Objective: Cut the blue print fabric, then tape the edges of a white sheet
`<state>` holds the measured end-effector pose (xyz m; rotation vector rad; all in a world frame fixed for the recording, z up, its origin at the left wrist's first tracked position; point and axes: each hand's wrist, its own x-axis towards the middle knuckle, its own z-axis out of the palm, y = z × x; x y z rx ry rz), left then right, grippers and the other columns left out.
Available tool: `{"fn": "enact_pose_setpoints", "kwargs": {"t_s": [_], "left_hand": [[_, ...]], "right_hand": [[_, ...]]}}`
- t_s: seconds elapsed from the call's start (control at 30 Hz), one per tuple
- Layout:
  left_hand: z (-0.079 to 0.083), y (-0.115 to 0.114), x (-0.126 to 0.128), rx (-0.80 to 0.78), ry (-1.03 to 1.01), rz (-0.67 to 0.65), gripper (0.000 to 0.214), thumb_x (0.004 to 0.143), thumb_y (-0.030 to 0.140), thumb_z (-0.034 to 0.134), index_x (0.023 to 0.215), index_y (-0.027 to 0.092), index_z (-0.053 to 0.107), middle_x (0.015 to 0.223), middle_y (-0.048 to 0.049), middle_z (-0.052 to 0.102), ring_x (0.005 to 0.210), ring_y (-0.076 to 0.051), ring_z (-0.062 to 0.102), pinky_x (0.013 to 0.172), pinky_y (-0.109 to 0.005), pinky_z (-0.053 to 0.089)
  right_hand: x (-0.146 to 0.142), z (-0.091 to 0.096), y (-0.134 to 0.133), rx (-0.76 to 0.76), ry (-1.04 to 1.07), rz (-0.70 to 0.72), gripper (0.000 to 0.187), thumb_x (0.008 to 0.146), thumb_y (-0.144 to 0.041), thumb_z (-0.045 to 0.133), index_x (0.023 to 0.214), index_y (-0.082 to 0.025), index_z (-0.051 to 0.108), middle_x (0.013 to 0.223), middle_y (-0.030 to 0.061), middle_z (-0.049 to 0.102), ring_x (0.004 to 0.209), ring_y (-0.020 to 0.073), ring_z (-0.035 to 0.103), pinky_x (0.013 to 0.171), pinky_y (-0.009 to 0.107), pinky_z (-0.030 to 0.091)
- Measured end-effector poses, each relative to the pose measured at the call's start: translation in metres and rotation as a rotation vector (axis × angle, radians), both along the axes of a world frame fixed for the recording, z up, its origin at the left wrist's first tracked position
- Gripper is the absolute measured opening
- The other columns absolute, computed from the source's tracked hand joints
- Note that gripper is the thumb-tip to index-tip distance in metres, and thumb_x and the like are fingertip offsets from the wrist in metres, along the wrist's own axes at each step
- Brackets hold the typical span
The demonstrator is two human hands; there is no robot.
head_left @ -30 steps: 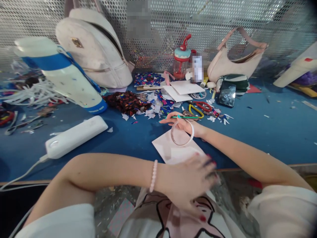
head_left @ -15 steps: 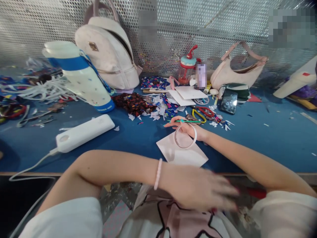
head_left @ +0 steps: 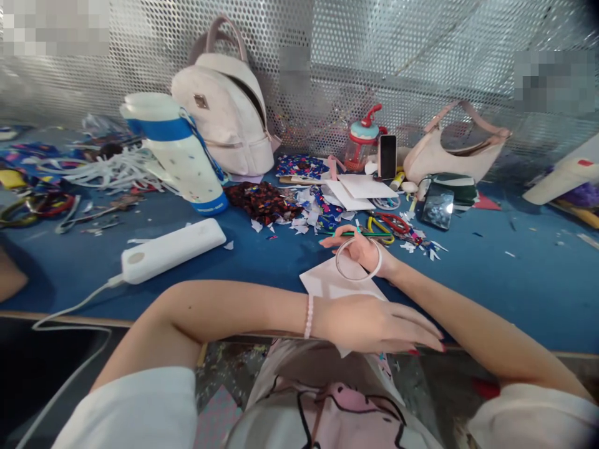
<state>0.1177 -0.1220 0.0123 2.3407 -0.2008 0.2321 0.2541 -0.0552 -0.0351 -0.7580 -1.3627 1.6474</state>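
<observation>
My left hand [head_left: 374,323] is open and palm down, its fingers stretched to the right. It hovers over or rests on the near part of a folded white paper [head_left: 322,279]; contact cannot be made out. Beyond it, my right hand [head_left: 362,249] has curled fingers with a thin green pen-like stick [head_left: 377,234] between them. A narrow white ring [head_left: 378,268], like a roll of tape, loops about that hand above the paper. Scissors with yellow and red handles [head_left: 395,224] lie just behind the right hand.
At the back stand a white backpack [head_left: 224,134], a tilted white-and-blue bottle [head_left: 180,156], a red-topped cup [head_left: 362,143] and a pink handbag [head_left: 449,159]. A white power bank [head_left: 173,249] with a cable lies left. Paper scraps [head_left: 304,218], white sheets [head_left: 365,187] and a phone [head_left: 438,207] lie behind.
My left hand has risen from below the table edge to over the near part of the paper. The right hand keeps the ring and stick, and the view has shifted slightly.
</observation>
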Motion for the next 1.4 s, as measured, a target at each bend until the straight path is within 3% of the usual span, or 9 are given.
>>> {"fn": "enact_pose_setpoints", "kwargs": {"t_s": [0.1, 0.27, 0.4, 0.6, 0.73, 0.87, 1.0, 1.17, 1.4], "left_hand": [[-0.001, 0.001, -0.005, 0.206, -0.025, -0.033, 0.048, 0.094, 0.007, 0.040, 0.139, 0.022, 0.048, 0.158, -0.0039, 0.024, 0.123, -0.014, 0.055, 0.100, -0.020, 0.046], [-0.006, 0.003, -0.010, 0.600, -0.192, -0.045, 0.047, 0.097, 0.011, 0.034, 0.134, 0.031, 0.055, 0.150, -0.0022, 0.040, 0.094, -0.017, 0.065, 0.079, -0.028, 0.051], [-0.005, 0.012, -0.021, 0.659, -0.246, -0.032, 0.041, 0.096, 0.018, 0.039, 0.133, 0.024, 0.056, 0.148, -0.0086, 0.043, 0.090, -0.020, 0.065, 0.082, -0.032, 0.050], [-0.008, 0.023, -0.048, 0.480, 0.042, -0.048, 0.048, 0.085, 0.028, 0.059, 0.131, 0.017, 0.058, 0.151, -0.0147, 0.037, 0.139, -0.036, 0.032, 0.112, -0.051, 0.031], [-0.003, 0.040, -0.054, 0.082, 0.160, -0.145, 0.050, 0.072, 0.015, 0.062, 0.121, 0.017, 0.064, 0.147, -0.0119, 0.045, 0.140, -0.033, 0.033, 0.117, -0.047, 0.024], [-0.005, 0.062, -0.051, -0.570, 0.199, -0.118, 0.026, 0.089, 0.035, 0.054, 0.090, 0.013, 0.068, 0.106, -0.0116, 0.070, 0.107, -0.023, 0.064, 0.098, -0.033, 0.047], [-0.013, 0.068, -0.048, -0.886, 0.208, 0.171, 0.044, 0.083, 0.057, 0.063, 0.072, 0.015, 0.056, 0.068, -0.0012, 0.066, 0.058, -0.012, 0.065, 0.063, -0.023, 0.051], [-0.014, 0.063, -0.047, -0.822, 0.260, 0.138, 0.045, 0.082, 0.054, 0.066, 0.105, 0.015, 0.062, 0.060, 0.0025, 0.066, 0.039, -0.006, 0.049, 0.043, -0.017, 0.039], [-0.015, 0.057, -0.048, -0.606, 0.220, 0.202, 0.037, 0.084, 0.044, 0.064, 0.065, 0.012, 0.063, 0.054, 0.0011, 0.058, 0.045, -0.005, 0.043, 0.043, -0.017, 0.032]], "right_hand": [[0.000, 0.001, 0.000, -0.006, 0.015, 0.002, 0.044, 0.083, -0.068, 0.054, 0.097, -0.026, 0.052, 0.106, 0.0043, 0.073, 0.105, 0.0181, 0.064, 0.092, 0.034, 0.047], [0.002, 0.001, 0.001, 0.001, -0.010, -0.001, 0.047, 0.079, -0.070, 0.057, 0.096, -0.026, 0.052, 0.106, 0.0041, 0.073, 0.103, 0.0195, 0.065, 0.091, 0.036, 0.048], [0.002, -0.002, -0.001, 0.029, -0.029, -0.008, 0.047, 0.081, -0.070, 0.054, 0.098, -0.026, 0.053, 0.105, 0.0048, 0.072, 0.101, 0.0194, 0.066, 0.090, 0.036, 0.048], [0.002, 0.000, -0.008, 0.098, -0.110, -0.021, 0.044, 0.086, -0.065, 0.053, 0.102, -0.024, 0.055, 0.103, 0.0057, 0.073, 0.100, 0.0197, 0.066, 0.092, 0.037, 0.047], [0.001, 0.004, -0.011, 0.089, -0.121, -0.046, 0.045, 0.086, -0.065, 0.052, 0.105, -0.024, 0.052, 0.100, 0.0053, 0.072, 0.095, 0.0192, 0.067, 0.090, 0.037, 0.049], [-0.003, 0.011, -0.014, 0.135, -0.159, -0.089, 0.044, 0.086, -0.065, 0.052, 0.104, -0.025, 0.048, 0.089, 0.0036, 0.071, 0.082, 0.0182, 0.068, 0.080, 0.035, 0.053], [-0.005, 0.017, -0.021, 0.319, -0.305, -0.177, 0.040, 0.089, -0.062, 0.048, 0.105, -0.026, 0.046, 0.088, 0.0028, 0.068, 0.071, 0.0156, 0.064, 0.067, 0.031, 0.052], [-0.001, 0.016, -0.032, 0.549, -0.552, -0.187, 0.031, 0.090, -0.046, 0.052, 0.114, -0.026, 0.047, 0.092, 0.0029, 0.064, 0.080, 0.0178, 0.063, 0.072, 0.032, 0.050], [0.001, 0.011, -0.034, 0.758, -0.838, -0.121, 0.041, 0.076, -0.027, 0.061, 0.114, -0.027, 0.047, 0.105, 0.0052, 0.065, 0.081, 0.0206, 0.064, 0.070, 0.032, 0.049]]}}
